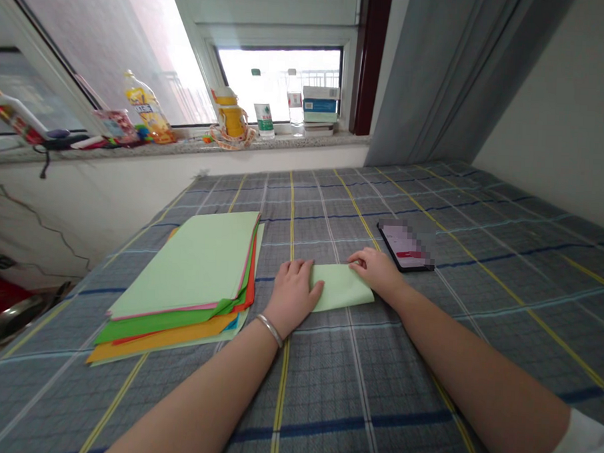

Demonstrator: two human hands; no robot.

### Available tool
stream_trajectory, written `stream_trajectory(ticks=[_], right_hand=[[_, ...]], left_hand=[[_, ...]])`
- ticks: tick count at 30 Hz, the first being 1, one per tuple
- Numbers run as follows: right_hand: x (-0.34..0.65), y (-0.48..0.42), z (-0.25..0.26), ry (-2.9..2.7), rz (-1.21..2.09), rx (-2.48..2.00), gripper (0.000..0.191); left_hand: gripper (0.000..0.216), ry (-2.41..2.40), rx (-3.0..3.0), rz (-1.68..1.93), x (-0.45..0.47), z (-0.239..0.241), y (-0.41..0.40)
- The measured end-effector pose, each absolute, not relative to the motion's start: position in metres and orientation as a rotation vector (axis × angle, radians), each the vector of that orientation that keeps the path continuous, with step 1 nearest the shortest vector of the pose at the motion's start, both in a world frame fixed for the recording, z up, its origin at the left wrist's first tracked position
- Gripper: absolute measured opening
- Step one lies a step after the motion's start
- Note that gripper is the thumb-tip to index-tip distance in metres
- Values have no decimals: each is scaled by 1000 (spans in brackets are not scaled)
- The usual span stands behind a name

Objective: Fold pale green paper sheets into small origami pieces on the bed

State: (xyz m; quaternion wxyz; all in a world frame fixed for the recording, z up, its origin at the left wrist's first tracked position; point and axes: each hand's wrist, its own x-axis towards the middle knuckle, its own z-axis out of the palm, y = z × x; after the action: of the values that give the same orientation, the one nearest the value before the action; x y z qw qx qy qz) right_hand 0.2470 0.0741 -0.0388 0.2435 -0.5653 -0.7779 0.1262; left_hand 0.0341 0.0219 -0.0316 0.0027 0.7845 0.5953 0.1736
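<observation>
A light green sheet of paper (340, 288), seemingly folded to a small rectangle, lies on the plaid cloth in front of me. Over its left edge rests my left hand (293, 294), fingers stretched forward and thumb on the paper; a silver bangle circles that wrist. At the upper right corner of the sheet, my right hand (375, 268) has its fingertips bent together in a pinch on the edge. Left of my hands is a stack of coloured paper (190, 265), light green on top, with pink, green, red and orange edges showing beneath.
A phone (406, 246) with a partly blurred screen lies beyond my right hand on the grey plaid cloth (325, 388). Along the windowsill (185, 151) stand an orange drink bottle (149, 110), a yellow cup (231, 116), a clear bottle (296, 106) and boxes (320, 106). A grey curtain (438, 79) hangs right.
</observation>
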Motion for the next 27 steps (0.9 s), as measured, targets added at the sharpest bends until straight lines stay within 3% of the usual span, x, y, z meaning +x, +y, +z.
stream_trajectory(ticks=[6, 17, 27], right_hand=[[250, 74, -41, -1962, 405, -1467, 13], [253, 73, -41, -1595, 750, -1302, 23], [252, 75, -44, -1774, 539, -1443, 17]], left_hand=[[24, 1785, 2210, 738, 14, -31, 43], [26, 1505, 1671, 1226, 8, -37, 47], [15, 1671, 1808, 1059, 5, -36, 54]])
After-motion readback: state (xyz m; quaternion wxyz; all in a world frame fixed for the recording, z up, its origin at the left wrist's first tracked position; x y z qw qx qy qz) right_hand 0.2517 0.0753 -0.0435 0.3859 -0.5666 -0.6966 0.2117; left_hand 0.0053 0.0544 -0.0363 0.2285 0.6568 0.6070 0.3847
